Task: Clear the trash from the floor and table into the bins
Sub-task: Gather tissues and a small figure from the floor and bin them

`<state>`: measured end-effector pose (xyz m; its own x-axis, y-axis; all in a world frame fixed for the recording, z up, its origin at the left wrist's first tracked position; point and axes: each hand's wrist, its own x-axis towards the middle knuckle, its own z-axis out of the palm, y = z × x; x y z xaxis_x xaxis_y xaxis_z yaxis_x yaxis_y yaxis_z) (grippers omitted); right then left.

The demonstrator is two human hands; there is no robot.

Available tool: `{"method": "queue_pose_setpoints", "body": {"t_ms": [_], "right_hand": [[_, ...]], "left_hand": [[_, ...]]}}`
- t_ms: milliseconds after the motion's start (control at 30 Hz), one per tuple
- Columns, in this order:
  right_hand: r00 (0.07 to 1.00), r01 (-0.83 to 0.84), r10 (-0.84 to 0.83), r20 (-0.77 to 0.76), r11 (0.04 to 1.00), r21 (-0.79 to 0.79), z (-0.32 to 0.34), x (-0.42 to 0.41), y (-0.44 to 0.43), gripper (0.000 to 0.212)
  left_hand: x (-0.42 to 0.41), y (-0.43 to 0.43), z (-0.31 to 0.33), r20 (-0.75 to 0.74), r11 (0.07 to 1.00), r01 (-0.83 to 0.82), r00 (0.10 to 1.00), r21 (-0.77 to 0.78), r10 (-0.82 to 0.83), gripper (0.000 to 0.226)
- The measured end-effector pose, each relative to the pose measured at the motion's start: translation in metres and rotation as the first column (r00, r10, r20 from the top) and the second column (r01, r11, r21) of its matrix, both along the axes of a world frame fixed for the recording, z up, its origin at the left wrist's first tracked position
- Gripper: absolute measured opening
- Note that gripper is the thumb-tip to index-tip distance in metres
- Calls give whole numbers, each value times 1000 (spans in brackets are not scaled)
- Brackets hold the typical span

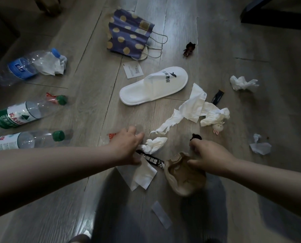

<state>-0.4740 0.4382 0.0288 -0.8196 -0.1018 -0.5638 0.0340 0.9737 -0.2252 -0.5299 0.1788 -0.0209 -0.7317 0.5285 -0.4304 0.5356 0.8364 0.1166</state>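
Observation:
My left hand (pixel 128 146) grips a bunch of trash: crumpled white tissue (pixel 155 143), a black sachet with white lettering (pixel 150 159) and a flat white tissue (pixel 143 174) hanging below. My right hand (pixel 211 156) holds a beige sock (pixel 183 179) and pinches a small dark object (pixel 196 137) at its fingertips. More white tissues lie on the wooden floor: a long torn one (pixel 186 109), a wad (pixel 242 83) at the right and a small one (pixel 260 146).
Three plastic bottles (pixel 28 64) (pixel 21 113) (pixel 27 139) lie at the left. A white slipper (pixel 155 86), a purple dotted paper bag (pixel 130 35), a receipt (pixel 133 69), a small bear toy (pixel 189 49), a rabbit toy (pixel 218 128) and a black sachet (pixel 217 97) are scattered about. Dark furniture (pixel 275 13) stands top right.

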Motion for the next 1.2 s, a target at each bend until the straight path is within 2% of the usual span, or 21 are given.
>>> {"method": "queue_pose_setpoints", "body": {"t_ms": [133, 233, 300, 400, 467, 633, 833, 867, 933, 1033, 1133, 1200], "right_hand": [[1000, -12, 11, 17, 1000, 17, -6, 10, 3, 24], [999, -4, 1, 51, 998, 58, -7, 14, 12, 22], [994, 27, -37, 102, 995, 91, -6, 15, 19, 24], [980, 84, -104, 167, 989, 125, -3, 13, 27, 29], [976, 106, -127, 175, 986, 128, 1, 12, 31, 31], [975, 107, -127, 184, 988, 113, 1, 12, 33, 35], [965, 123, -136, 226, 990, 70, 3, 12, 32, 47], [969, 154, -160, 190, 987, 44, 6, 9, 34, 47], [968, 251, -250, 27, 967, -35, 8, -2, 39, 44], [915, 324, -338, -221, 941, -99, 1, -24, 53, 49], [886, 378, -391, -248, 920, -102, -10, -42, 62, 65], [874, 413, -425, -236, 905, -98, -16, -52, 62, 70]], "left_hand": [[0, 9, 1, 84, 999, 23, 996, 26, -25, 69], [2, 12, 4, 127, 997, 28, 991, 79, -38, 61], [2, 11, 3, 132, 992, 50, 989, 113, -65, 72], [4, 12, 2, 111, 985, 127, 984, 115, -140, 111], [2, 16, 3, 117, 981, 151, 979, 124, -165, 122], [-17, 34, 4, 110, 976, 157, 979, 149, -174, 135], [-38, 51, 2, -7, 964, 255, 967, 81, -255, 120], [-39, 51, 0, -20, 964, 260, 966, 61, -259, 118], [-40, 51, -1, -42, 964, 263, 964, 33, -261, 115], [-38, 47, 4, -97, 960, 280, 955, -6, -279, 114], [-36, 42, 9, -173, 955, 296, 940, -9, -293, 117], [-35, 37, 10, -158, 954, 298, 941, -25, -298, 122]]}}
